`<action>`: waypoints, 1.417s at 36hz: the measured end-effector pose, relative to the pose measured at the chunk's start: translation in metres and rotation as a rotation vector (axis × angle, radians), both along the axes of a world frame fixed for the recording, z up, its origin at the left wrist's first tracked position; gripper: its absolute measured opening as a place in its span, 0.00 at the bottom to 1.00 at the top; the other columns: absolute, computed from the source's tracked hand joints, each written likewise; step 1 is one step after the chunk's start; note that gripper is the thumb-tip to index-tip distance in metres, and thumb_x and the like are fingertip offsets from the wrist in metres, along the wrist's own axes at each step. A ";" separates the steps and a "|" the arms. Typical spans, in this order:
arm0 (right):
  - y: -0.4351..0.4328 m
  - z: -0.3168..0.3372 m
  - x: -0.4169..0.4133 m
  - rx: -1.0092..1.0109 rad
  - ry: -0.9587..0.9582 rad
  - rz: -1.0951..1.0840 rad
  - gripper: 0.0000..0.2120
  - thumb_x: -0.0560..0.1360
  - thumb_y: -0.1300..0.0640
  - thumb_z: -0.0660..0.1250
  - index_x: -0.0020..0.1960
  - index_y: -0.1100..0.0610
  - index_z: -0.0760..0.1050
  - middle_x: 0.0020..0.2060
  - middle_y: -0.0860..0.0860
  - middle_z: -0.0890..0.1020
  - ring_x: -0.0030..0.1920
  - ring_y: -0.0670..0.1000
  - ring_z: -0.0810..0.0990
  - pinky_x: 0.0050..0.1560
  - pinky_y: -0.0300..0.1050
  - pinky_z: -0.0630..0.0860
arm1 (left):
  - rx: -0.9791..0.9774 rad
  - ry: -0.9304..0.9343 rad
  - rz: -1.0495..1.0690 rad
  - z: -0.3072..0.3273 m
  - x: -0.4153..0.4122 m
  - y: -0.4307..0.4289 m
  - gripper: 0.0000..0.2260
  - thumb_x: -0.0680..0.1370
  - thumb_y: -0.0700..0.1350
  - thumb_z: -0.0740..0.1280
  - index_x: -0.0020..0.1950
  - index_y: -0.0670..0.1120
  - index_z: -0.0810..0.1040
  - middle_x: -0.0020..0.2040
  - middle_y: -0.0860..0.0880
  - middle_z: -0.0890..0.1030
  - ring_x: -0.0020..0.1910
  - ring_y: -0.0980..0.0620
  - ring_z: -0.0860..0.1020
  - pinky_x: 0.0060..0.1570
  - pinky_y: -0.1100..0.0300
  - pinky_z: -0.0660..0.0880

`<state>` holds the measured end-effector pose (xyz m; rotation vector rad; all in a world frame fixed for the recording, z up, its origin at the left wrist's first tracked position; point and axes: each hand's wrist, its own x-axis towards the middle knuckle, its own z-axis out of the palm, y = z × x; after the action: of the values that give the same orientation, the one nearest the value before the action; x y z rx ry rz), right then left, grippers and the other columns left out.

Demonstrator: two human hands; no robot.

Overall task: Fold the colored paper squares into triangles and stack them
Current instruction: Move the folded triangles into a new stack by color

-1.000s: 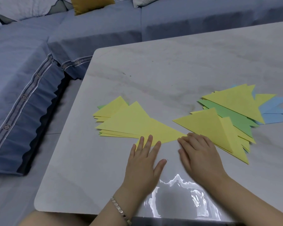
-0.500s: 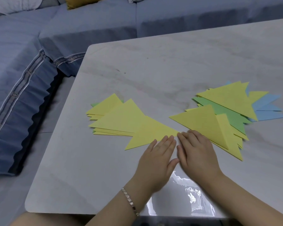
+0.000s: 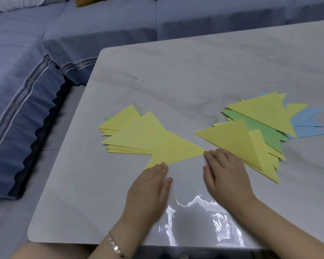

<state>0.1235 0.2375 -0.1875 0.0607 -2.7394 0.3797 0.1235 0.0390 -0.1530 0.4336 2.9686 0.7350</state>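
Sofa (image 3: 36, 86) beside table (image 3: 176, 75), left pile (image 3: 127, 131), right pile (image 3: 260, 116), left hand (image 3: 148, 187) and right hand (image 3: 224, 171) flat, fingers (image 3: 158, 170) together, touching yellow triangle (image 3: 174, 148)

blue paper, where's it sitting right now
In the head view the blue paper lies at the far right of the table, poking out from under the right-hand pile of folded triangles.

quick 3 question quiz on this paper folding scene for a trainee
1. Which colours show in the right pile? A yellow only; B yellow, green, blue; C red, green.
2. True or false: the left hand and right hand are clenched fists.
3. Fill in: the triangle at both hands' fingertips is ___.
Key: 1 B; 2 false; 3 yellow.
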 end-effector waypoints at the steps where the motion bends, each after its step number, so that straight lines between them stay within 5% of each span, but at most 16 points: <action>1: 0.000 0.000 0.000 0.002 0.004 0.002 0.18 0.72 0.56 0.55 0.51 0.64 0.79 0.45 0.56 0.81 0.49 0.59 0.80 0.48 0.50 0.75 | 0.009 -0.003 0.037 0.002 0.000 -0.007 0.14 0.76 0.46 0.62 0.58 0.44 0.80 0.59 0.50 0.80 0.58 0.50 0.78 0.57 0.60 0.69; 6: 0.000 -0.001 0.000 -0.010 0.026 0.005 0.18 0.72 0.57 0.56 0.51 0.65 0.80 0.45 0.57 0.82 0.48 0.59 0.80 0.48 0.50 0.75 | -0.064 -0.002 0.091 0.003 0.002 -0.042 0.12 0.79 0.46 0.60 0.59 0.50 0.79 0.61 0.56 0.77 0.63 0.59 0.73 0.58 0.70 0.62; 11: -0.001 -0.001 0.000 -0.017 0.031 -0.003 0.19 0.72 0.56 0.55 0.51 0.65 0.80 0.45 0.57 0.82 0.49 0.59 0.80 0.48 0.50 0.75 | -0.050 -0.048 0.279 0.011 -0.019 -0.036 0.14 0.78 0.53 0.58 0.41 0.48 0.79 0.39 0.53 0.80 0.44 0.52 0.76 0.37 0.59 0.69; 13: -0.001 -0.001 0.001 -0.027 0.034 -0.004 0.19 0.72 0.56 0.55 0.51 0.64 0.80 0.45 0.57 0.82 0.49 0.59 0.80 0.49 0.51 0.74 | 0.067 -0.088 0.387 0.009 -0.032 -0.028 0.06 0.75 0.52 0.65 0.46 0.50 0.77 0.42 0.56 0.78 0.47 0.52 0.75 0.40 0.59 0.70; 18: 0.000 -0.001 0.003 -0.057 0.020 0.009 0.18 0.72 0.56 0.55 0.51 0.65 0.79 0.45 0.57 0.81 0.49 0.60 0.79 0.50 0.51 0.74 | 0.104 -0.192 0.365 0.001 -0.046 -0.005 0.25 0.68 0.54 0.73 0.61 0.49 0.71 0.40 0.55 0.73 0.51 0.49 0.71 0.43 0.57 0.68; 23: 0.001 0.000 0.004 -0.118 0.015 0.036 0.16 0.71 0.58 0.58 0.49 0.65 0.80 0.45 0.59 0.80 0.47 0.61 0.79 0.49 0.52 0.74 | 0.201 -0.230 0.343 -0.001 -0.048 0.001 0.07 0.69 0.45 0.72 0.42 0.49 0.75 0.31 0.55 0.70 0.33 0.57 0.71 0.28 0.67 0.62; 27: 0.005 0.005 0.007 -0.219 0.096 0.000 0.14 0.66 0.66 0.68 0.51 0.64 0.79 0.52 0.64 0.77 0.53 0.61 0.73 0.52 0.55 0.73 | 0.245 -0.178 0.330 0.007 -0.055 -0.005 0.08 0.70 0.43 0.71 0.36 0.40 0.75 0.28 0.53 0.67 0.27 0.55 0.64 0.28 0.66 0.61; 31: 0.017 0.016 0.006 -0.307 0.142 -0.159 0.15 0.67 0.65 0.69 0.54 0.62 0.78 0.58 0.68 0.70 0.59 0.62 0.66 0.59 0.60 0.67 | 0.235 -0.046 0.393 0.028 -0.081 -0.025 0.05 0.72 0.41 0.70 0.44 0.43 0.77 0.39 0.50 0.75 0.38 0.50 0.72 0.33 0.66 0.64; 36: 0.041 0.022 -0.002 -0.360 -0.052 -0.304 0.15 0.70 0.64 0.71 0.56 0.59 0.78 0.59 0.65 0.72 0.61 0.66 0.65 0.63 0.56 0.61 | -0.026 0.077 0.436 0.033 -0.097 -0.041 0.26 0.73 0.43 0.69 0.69 0.46 0.65 0.63 0.42 0.67 0.62 0.42 0.65 0.61 0.51 0.63; 41: 0.050 0.027 -0.007 -0.397 -0.130 -0.227 0.11 0.71 0.66 0.69 0.52 0.58 0.80 0.48 0.57 0.80 0.55 0.59 0.69 0.56 0.43 0.61 | 0.022 0.053 0.216 0.025 -0.076 -0.020 0.26 0.73 0.42 0.68 0.70 0.47 0.66 0.65 0.44 0.67 0.66 0.45 0.62 0.64 0.56 0.60; 45: 0.035 0.039 -0.005 -0.720 -0.026 -0.077 0.14 0.73 0.67 0.67 0.47 0.47 0.76 0.45 0.42 0.79 0.46 0.36 0.73 0.48 0.23 0.64 | 0.161 0.005 0.052 0.024 -0.052 0.005 0.25 0.74 0.42 0.68 0.69 0.47 0.66 0.68 0.47 0.65 0.68 0.50 0.62 0.62 0.68 0.55; 51: 0.019 0.046 -0.013 -0.706 -0.015 0.169 0.17 0.73 0.69 0.66 0.49 0.47 0.75 0.44 0.40 0.76 0.48 0.33 0.72 0.50 0.24 0.64 | 0.095 0.331 -0.186 0.019 -0.020 0.030 0.19 0.74 0.43 0.61 0.65 0.43 0.72 0.67 0.40 0.71 0.68 0.44 0.67 0.64 0.52 0.67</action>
<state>0.1104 0.2562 -0.1420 0.1008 -2.4590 1.3616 0.1036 0.0687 -0.1338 0.9066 3.1360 0.8605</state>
